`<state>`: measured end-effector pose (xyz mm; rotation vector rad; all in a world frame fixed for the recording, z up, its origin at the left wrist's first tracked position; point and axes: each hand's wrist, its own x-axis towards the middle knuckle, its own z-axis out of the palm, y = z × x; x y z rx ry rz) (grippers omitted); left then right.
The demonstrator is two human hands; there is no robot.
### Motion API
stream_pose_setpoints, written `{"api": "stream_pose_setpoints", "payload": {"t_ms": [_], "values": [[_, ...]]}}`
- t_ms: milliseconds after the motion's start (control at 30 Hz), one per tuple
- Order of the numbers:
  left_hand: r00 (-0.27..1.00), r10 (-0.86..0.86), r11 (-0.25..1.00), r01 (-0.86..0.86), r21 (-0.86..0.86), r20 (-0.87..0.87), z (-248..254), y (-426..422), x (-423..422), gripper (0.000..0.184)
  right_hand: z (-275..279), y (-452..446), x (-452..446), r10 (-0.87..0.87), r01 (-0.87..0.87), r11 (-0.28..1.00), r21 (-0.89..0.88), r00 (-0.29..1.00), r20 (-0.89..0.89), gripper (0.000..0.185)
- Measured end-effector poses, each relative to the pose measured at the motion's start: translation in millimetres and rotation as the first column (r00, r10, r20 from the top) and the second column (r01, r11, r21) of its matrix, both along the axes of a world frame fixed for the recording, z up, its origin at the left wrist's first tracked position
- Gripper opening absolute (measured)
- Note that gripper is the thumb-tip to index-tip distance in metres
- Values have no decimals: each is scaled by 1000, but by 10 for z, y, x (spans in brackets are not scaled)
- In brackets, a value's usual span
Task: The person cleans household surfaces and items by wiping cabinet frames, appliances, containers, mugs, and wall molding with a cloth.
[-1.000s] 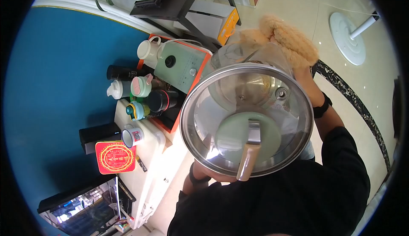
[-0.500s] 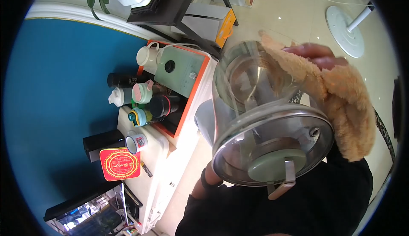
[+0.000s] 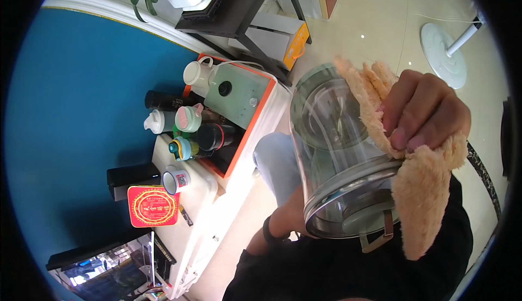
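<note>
My right hand (image 3: pixel 424 111) has its fingers bent over a fluffy orange-beige cloth (image 3: pixel 424 192), pressed against the side of a clear glass pot (image 3: pixel 326 162) near its metal rim. Part of the cloth hangs down past the rim. The pot is tilted, its round base toward the top of the view. At its lower end is a metal-rimmed lid with a pale green disc (image 3: pixel 363 219) and a beige-and-metal handle (image 3: pixel 378 242). Low on the pot's left side, my left hand (image 3: pixel 293 214) holds the pot; its fingers are hidden behind the pot.
On the left, a white cabinet bears an orange-edged tray (image 3: pixel 239 157) with several bottles and a green appliance (image 3: pixel 236 95). Nearby are an enamel mug (image 3: pixel 176 181), a red tin (image 3: pixel 154 206) and a screen (image 3: pixel 103 265). A dark stand (image 3: pixel 231 21) is above; a white round base (image 3: pixel 443 54) stands upper right.
The pot has tipped from lid toward the camera to its side showing. My right hand has come with the cloth from beyond the pot to its right side near the rim.
</note>
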<state>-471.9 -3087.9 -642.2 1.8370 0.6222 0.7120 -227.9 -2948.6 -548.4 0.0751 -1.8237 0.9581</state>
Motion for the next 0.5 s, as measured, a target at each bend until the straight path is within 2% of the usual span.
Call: {"api": "stream_pose_setpoints", "payload": {"t_ms": [100,133,233,300,367,400,500], "values": [[1000,14,999,-14,41,-4,-23,-17,13,72,-74,-124,-22,-22,10,992,-124,995,-97,22],[1000,19,998,-19,61,-5,-30,-22,33,72,-90,-144,50,-15,2,985,-172,997,-76,22],[999,41,974,-33,224,-32,-127,-71,105,63,-155,-292,108,-160,141,965,-219,984,-72,23],[997,-10,974,26,225,-73,-65,-58,74,58,-159,-381,112,-268,247,944,-218,961,-70,25],[999,37,971,-33,235,-16,46,-14,107,44,-173,-412,108,-353,334,922,-197,933,-70,28],[998,57,983,-61,176,24,123,14,129,40,-157,-430,139,-404,389,901,-191,913,-47,29],[999,33,980,-33,194,7,162,58,142,32,-150,-407,217,-383,358,901,-244,921,-62,30]]}}
